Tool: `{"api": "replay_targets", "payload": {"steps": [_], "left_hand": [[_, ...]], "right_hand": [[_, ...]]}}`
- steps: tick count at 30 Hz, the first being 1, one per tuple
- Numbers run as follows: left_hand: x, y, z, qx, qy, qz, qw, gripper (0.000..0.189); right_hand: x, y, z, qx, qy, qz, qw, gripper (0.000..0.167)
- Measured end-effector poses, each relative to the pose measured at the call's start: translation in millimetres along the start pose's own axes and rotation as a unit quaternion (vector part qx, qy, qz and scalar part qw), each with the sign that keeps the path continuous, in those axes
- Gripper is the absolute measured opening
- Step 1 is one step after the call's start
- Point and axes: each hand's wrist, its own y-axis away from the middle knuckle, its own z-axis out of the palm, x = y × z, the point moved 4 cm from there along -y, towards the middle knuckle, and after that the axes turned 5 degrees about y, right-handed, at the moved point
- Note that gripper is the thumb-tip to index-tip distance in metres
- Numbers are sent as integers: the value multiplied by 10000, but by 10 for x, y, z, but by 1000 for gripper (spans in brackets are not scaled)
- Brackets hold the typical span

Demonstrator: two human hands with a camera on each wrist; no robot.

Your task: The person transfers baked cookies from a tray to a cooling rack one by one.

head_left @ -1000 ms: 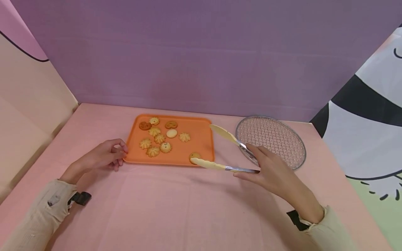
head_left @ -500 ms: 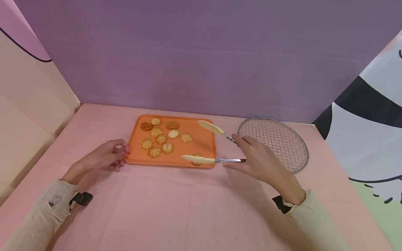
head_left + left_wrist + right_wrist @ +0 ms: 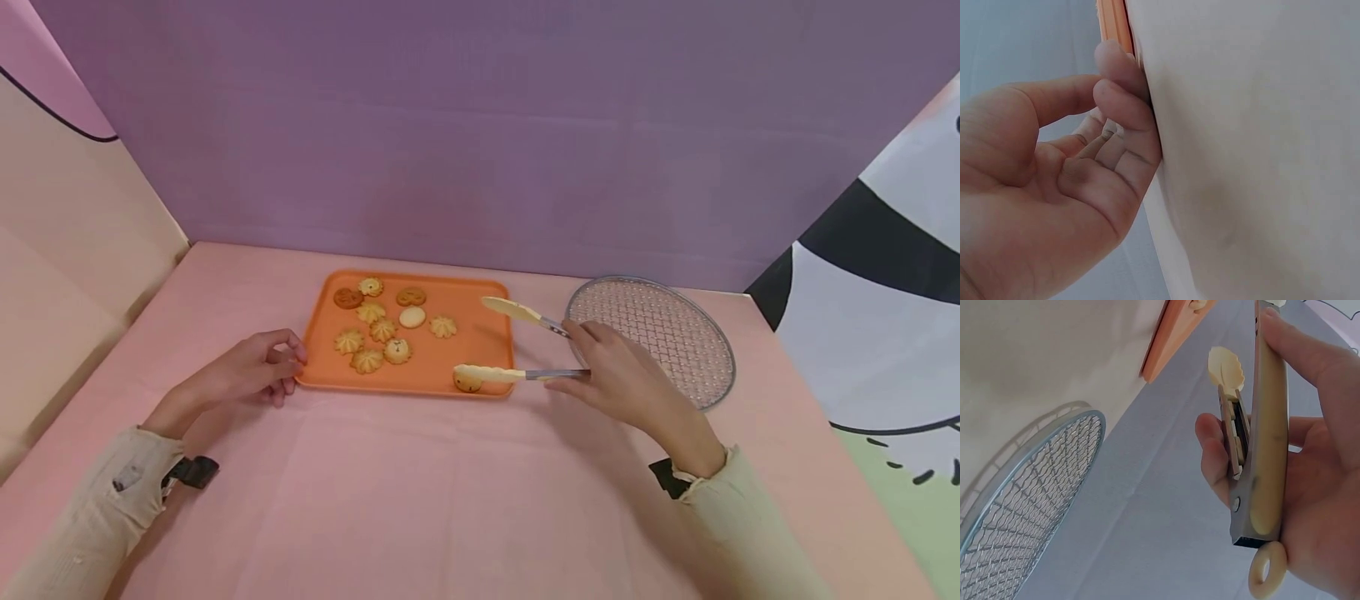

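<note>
My right hand [image 3: 626, 375] grips a pair of tongs [image 3: 487, 373] with cream scalloped tips and metal arms spread apart. The nearer tip overlaps a round cookie [image 3: 467, 385] at the front right corner of the orange tray [image 3: 420, 388]; the farther tip hovers over the tray's right side. In the right wrist view the tongs' handle [image 3: 1269, 437] lies between thumb and fingers, a ring [image 3: 1267, 570] at its end. At the tray's front left corner is my left hand [image 3: 251, 371], fingers loosely bent, fingertips [image 3: 1113, 59] right at the rim.
Several more cookies, some flower-shaped [image 3: 442, 327], sit on the tray's left and middle. Right of the tray lies a round wire rack [image 3: 660, 333], partly behind my right hand. A purple wall [image 3: 480, 150] closes off the back of the pink-covered table [image 3: 420, 500].
My right hand has carried the tongs leftward until the nearer tip overlaps the front right cookie, then slightly back right in the last half second. My left hand stays at the tray's corner.
</note>
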Motion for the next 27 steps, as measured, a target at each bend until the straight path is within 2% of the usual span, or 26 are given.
{"api": "replay_targets", "payload": {"steps": [8,17,22,27], "left_hand": [[10,-1,1,16,-60,-16,10000,19],[28,11,6,3,-22,-84,10000,20],[29,14,4,-6,-11,-120,9999,20],[31,14,12,-5,24,-156,9999,21]], "right_hand": [[8,4,32,-253,-135,-10,9996,72],[-27,1,52,-140,-73,-74,9998,75],[-48,-6,49,-23,89,-54,9999,71],[-60,3,60,-155,86,-17,9998,65]]}}
